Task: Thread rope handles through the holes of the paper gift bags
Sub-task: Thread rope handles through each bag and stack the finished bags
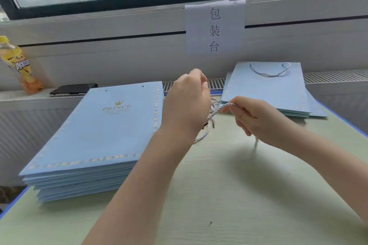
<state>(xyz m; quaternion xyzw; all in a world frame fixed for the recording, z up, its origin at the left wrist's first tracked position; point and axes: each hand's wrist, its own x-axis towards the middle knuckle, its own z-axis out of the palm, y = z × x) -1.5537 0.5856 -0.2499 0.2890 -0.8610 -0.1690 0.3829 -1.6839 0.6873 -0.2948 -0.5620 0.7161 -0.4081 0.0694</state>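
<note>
- Above the pale green worktop (239, 195): left hand (186, 103), fingers curled, and right hand (256, 120) both grip a twisted silver-white rope handle (216, 112) between the two piles.
- Left: stack of flat light-blue paper gift bags (103, 137), top bag's two holes unthreaded.
- Right rear: smaller pile of light-blue bags (278, 93), rope fitted on top.
- Far left on the sill: yellow drink bottle (19, 63), black phone (73, 88).

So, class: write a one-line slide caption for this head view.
Both hands, left hand and right hand, hold rope handles between two stacks of blue gift bags.
</note>
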